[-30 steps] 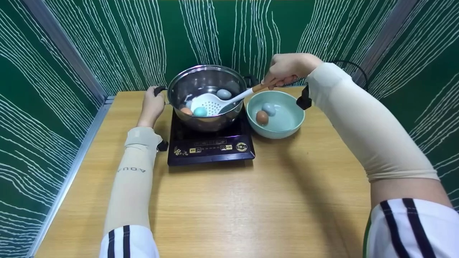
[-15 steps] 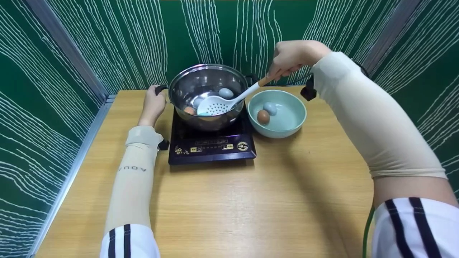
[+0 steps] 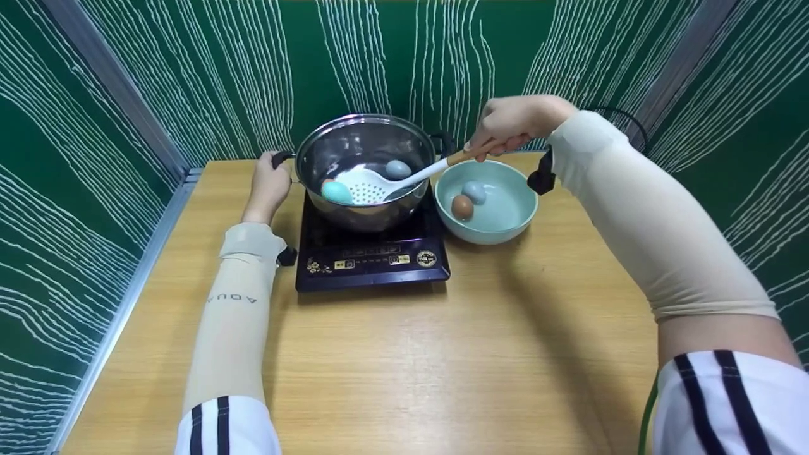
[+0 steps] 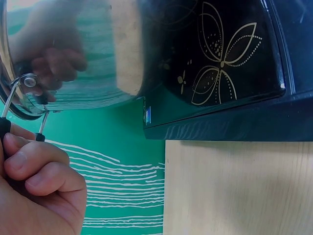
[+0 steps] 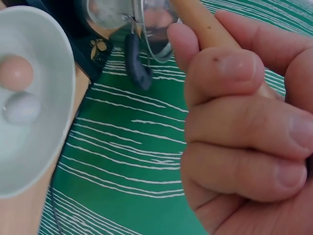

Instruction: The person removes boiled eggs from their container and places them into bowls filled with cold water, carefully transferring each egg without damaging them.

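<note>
My left hand (image 3: 268,186) grips the black side handle of a steel pot (image 3: 363,219); in the left wrist view its fingers (image 4: 54,176) curl round it. With my right hand (image 3: 515,120) I hold the wooden handle of a white slotted spoon (image 3: 373,188), its perforated head inside the pot. A turquoise egg (image 3: 336,192) lies at the head's left edge; whether it rests on the spoon I cannot tell. Behind it, an orange-brown egg is mostly hidden. A grey-blue egg (image 3: 398,169) lies at the pot's right, beside the spoon's neck.
The pot stands on a black induction cooker (image 3: 373,278). Close to its right is a pale green bowl (image 3: 486,236) holding a brown egg (image 3: 462,207) and a pale blue egg (image 3: 474,192). A patterned green wall (image 3: 392,57) rises behind the wooden table (image 3: 404,366).
My right hand rose, tipping the spoon over the turquoise egg, then came down again. The turquoise egg now sits further left, in front of the orange-brown one. My left hand stays put.
</note>
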A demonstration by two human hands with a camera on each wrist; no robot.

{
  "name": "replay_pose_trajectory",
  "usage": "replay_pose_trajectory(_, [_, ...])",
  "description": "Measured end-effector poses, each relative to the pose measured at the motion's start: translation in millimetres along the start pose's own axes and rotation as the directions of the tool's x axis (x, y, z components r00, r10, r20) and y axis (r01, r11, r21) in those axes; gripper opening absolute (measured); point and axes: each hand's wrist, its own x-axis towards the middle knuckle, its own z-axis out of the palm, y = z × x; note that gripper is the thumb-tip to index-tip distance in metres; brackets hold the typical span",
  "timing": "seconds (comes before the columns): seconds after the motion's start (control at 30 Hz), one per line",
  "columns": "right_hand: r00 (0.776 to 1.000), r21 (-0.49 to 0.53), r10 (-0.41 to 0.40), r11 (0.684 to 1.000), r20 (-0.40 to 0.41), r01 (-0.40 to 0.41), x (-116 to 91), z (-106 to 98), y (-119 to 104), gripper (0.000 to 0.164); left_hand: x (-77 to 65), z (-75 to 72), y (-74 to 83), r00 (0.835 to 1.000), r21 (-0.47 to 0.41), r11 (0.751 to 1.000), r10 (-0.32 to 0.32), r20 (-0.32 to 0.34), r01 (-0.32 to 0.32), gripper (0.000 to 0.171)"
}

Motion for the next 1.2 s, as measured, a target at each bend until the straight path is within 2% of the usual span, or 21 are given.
replay_pose_trajectory(0.23, [1.000,0.129,-0.015,0.992,-0.014,0.017,7,11,10,0.029,0.3,1.2,0.9,1.000,0.005,1.000,0.004,-0.005,-0.004,0.041])
replay_pose_trajectory(0.43, [0.999,0.181,-0.008,0.983,-0.047,0.016,9,16,16,0.029,2.3,2.5,-0.3,0.998,0.007,0.999,0.043,-0.035,-0.042,0.042])
replay_pose_trajectory(0.6, [0.995,0.221,-0.002,0.975,-0.097,0.023,9,16,21,0.029,2.1,3.3,0.1,0.999,0.004,0.999,0.040,-0.035,-0.040,0.041])
replay_pose_trajectory(0.87, [0.986,0.269,0.032,0.963,-0.164,0.014,-1,13,29,0.027,1.0,3.1,0.7,0.999,0.000,1.000,0.026,-0.025,-0.026,0.037])
replay_pose_trajectory(1.2, [0.983,0.296,0.069,0.955,-0.171,-0.016,-20,5,37,0.027,1.1,1.2,-0.4,1.000,0.009,1.000,0.008,-0.008,-0.008,0.037])
